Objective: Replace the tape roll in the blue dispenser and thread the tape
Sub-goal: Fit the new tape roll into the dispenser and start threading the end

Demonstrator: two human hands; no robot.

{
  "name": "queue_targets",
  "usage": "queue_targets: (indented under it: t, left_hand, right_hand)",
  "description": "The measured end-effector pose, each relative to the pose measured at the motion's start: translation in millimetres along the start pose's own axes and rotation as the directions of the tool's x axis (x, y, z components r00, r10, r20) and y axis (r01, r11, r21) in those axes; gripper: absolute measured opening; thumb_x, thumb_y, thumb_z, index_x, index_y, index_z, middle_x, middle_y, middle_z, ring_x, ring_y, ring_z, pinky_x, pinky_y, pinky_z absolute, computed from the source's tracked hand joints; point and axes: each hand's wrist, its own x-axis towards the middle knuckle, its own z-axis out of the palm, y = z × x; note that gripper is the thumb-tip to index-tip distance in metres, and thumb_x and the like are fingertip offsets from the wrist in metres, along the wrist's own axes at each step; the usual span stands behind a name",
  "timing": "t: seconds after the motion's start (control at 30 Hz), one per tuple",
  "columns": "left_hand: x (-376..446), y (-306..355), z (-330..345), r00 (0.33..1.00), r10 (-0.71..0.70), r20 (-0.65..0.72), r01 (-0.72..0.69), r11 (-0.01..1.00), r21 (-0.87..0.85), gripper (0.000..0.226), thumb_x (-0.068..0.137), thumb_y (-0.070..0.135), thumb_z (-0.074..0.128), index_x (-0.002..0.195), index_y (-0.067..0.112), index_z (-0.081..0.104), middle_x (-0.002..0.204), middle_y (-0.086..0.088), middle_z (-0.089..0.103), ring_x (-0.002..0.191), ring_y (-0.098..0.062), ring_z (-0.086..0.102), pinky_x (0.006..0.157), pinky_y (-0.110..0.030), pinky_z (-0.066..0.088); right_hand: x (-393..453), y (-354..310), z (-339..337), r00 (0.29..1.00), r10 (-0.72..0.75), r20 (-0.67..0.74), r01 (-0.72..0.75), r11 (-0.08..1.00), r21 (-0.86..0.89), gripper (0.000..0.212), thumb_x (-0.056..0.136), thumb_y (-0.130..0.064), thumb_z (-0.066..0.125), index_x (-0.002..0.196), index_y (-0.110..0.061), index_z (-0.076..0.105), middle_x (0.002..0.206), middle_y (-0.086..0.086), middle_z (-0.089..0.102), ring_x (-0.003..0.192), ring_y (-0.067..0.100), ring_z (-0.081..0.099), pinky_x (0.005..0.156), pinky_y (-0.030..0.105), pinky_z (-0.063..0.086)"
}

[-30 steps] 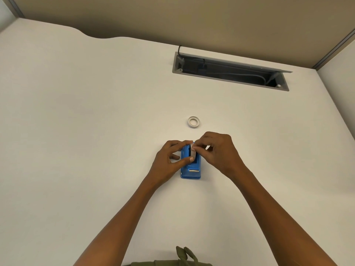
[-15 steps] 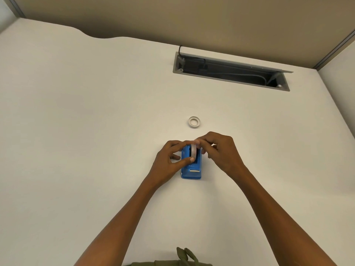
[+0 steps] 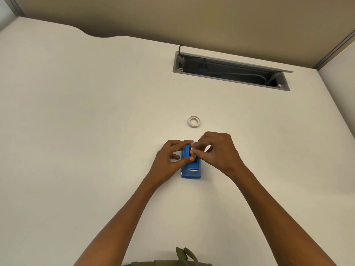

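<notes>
Blue dispenser (image 3: 190, 166) sits flat on the white desk (image 3: 76, 131), just below frame centre, metal cutter bar (image 3: 194, 170) at the end nearest the camera. That orientation makes sense: the roll well faces away from the person and the tape would feed back toward them over the cutter.

Left hand (image 3: 169, 160) brackets the dispenser's left wall, thumb lying along the side, index curled over the far end. Looks like a steadying clamp so the body doesn't skate on the smooth desk while the other hand works.

Right hand (image 3: 215, 152) comes in from the right, fingertips pinched together over the well at the dispenser's far end. A pale sliver shows between the fingertips, probably the tape roll (image 3: 192, 150) going into or sitting in the well (too covered to tell whether it's seated on its hub). So: right hand closed in a fine pinch on that roll, left closed around the dispenser.

Both wrists are raised off the desk, forearms converging from the bottom corners of the frame, elbows out. Fine-work posture.

A second white ring (image 3: 194, 121) lies flat on the desk just above the hands, apart from them, untouched. Likely the spent core or a spare; can't tell which.

Open cable tray (image 3: 230, 71) upper right, not involved.

My read: roll seating is in hand, threading over the cutter not yet done.
</notes>
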Motion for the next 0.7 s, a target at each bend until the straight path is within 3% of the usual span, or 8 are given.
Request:
queue_targets:
  t: [0.1, 0.27, 0.4, 0.57, 0.7]
  left_hand:
    - [-0.1, -2.0, 0.0, 1.000, 0.018, -0.007, -0.018, 1.000, 0.005, 0.044, 0.080, 0.031, 0.069, 0.111, 0.054, 0.048, 0.115, 0.010, 0.054, 0.104, -0.006, 0.056, 0.079, -0.017, 0.052]
    - [0.3, -3.8, 0.4, 1.000, 0.025, -0.016, -0.025, 1.000, 0.012, 0.046, 0.080, 0.028, 0.069, 0.110, 0.054, 0.046, 0.115, 0.010, 0.052, 0.103, -0.006, 0.057, 0.079, -0.016, 0.052]
    - [0.1, -4.9, 1.0, 1.000, 0.022, -0.020, -0.021, 1.000, 0.011, 0.045, 0.081, 0.023, 0.069, 0.115, 0.043, 0.049, 0.116, 0.007, 0.052, 0.103, -0.010, 0.057, 0.079, -0.017, 0.052]
    - [0.4, -4.8, 1.3, 1.000, -0.001, -0.021, 0.001, 1.000, 0.012, 0.047, 0.080, 0.025, 0.071, 0.124, 0.027, 0.055, 0.120, 0.003, 0.054, 0.105, -0.010, 0.056, 0.081, -0.022, 0.053]
    - [0.0, -3.9, 1.1, 1.000, -0.008, -0.022, 0.008, 1.000, 0.002, 0.046, 0.079, 0.028, 0.071, 0.122, 0.031, 0.054, 0.118, 0.005, 0.054, 0.105, -0.008, 0.055, 0.081, -0.021, 0.053]
  right_hand:
    - [2.5, -5.3, -2.3, 0.997, 0.003, 0.082, 0.001, 0.999, -0.048, 0.010, 0.067, -0.014, 0.075, 0.073, -0.012, 0.068, 0.071, 0.003, 0.068, 0.065, 0.016, 0.063, 0.061, 0.030, 0.052]
    - [12.0, -13.3, -6.0, 0.984, 0.070, 0.163, -0.063, 0.997, -0.046, 0.017, 0.061, -0.010, 0.076, 0.067, -0.016, 0.061, 0.066, 0.006, 0.066, 0.064, 0.023, 0.062, 0.063, 0.035, 0.053]
    - [17.4, -14.7, -6.7, 0.971, 0.098, 0.220, -0.083, 0.994, -0.076, 0.021, 0.058, -0.008, 0.078, 0.067, -0.015, 0.060, 0.066, 0.006, 0.065, 0.063, 0.023, 0.060, 0.062, 0.032, 0.051]
    - [19.2, -14.1, -7.4, 0.967, 0.138, 0.214, -0.139, 0.990, -0.009, 0.009, 0.064, 0.001, 0.067, 0.069, -0.006, 0.065, 0.058, 0.003, 0.061, 0.054, 0.017, 0.057, 0.054, 0.027, 0.053]
    - [20.2, -15.2, -10.1, 0.961, 0.143, 0.236, -0.147, 0.989, 0.000, 0.008, 0.067, 0.003, 0.066, 0.071, -0.004, 0.066, 0.060, 0.006, 0.061, 0.050, 0.020, 0.058, 0.057, 0.031, 0.056]
